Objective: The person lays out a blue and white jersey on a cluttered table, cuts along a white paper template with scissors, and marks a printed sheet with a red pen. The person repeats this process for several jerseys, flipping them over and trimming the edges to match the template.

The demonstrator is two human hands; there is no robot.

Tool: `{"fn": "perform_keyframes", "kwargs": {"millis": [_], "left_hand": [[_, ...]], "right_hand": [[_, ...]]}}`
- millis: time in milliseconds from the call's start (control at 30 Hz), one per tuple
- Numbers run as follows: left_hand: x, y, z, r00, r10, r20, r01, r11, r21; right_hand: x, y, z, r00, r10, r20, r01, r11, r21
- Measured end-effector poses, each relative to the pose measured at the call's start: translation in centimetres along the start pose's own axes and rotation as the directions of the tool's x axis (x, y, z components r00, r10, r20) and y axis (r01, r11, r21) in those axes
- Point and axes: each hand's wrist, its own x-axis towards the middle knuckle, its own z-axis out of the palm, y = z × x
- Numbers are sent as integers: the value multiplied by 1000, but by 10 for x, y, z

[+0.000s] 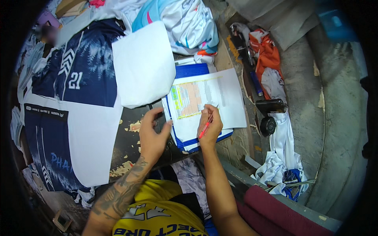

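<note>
My right hand (210, 126) is closed on a red pen (204, 129) over a printed sheet with a coloured table (232, 102), which lies on blue folders or pads (191, 70) and other papers. My left hand (153, 129) is open, fingers apart and slightly curled, just left of the papers, above the worn dark tabletop (126, 143). A blank white piece (143, 63) lies above it. Navy printed garment panels (92, 55) on white backing cover the left side.
Bunched white and light-blue fabric (177, 23) is at the back. Along the right are orange cloth (267, 55), a black case (269, 106), a round black object (267, 126) and white cloth strips (279, 137). A maroon padded surface (264, 208) is at lower right.
</note>
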Motion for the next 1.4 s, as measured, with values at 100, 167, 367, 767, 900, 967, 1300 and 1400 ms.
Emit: {"fn": "perform_keyframes", "kwargs": {"millis": [100,167,367,767,900,967,1300,1400], "left_hand": [[13,0,2,947,-315,62,188,385,-904],[40,0,-7,941,-337,-19,63,231,-971],[102,22,-44,884,-441,-155,-53,235,-971],[24,5,1,540,692,480,-820,304,484],[17,3,-8,620,489,614,-784,418,458],[7,3,-29,622,556,551,-783,431,449],[-124,-177,-326,822,419,-386,-181,835,520],[-205,-263,-437,699,325,-637,167,792,588]], "right_hand": [[2,3,4,998,-62,11,63,995,-80],[2,3,5,999,47,-14,-45,992,117],[2,13,12,999,-29,38,27,998,54],[6,-42,-59,956,199,-216,-134,950,281],[-22,-98,-93,974,-96,-206,108,993,45],[-22,-120,-88,986,-101,135,97,995,31],[31,-88,-17,886,411,215,-57,556,-829],[18,-128,1,972,215,-92,-219,700,-679]]}}
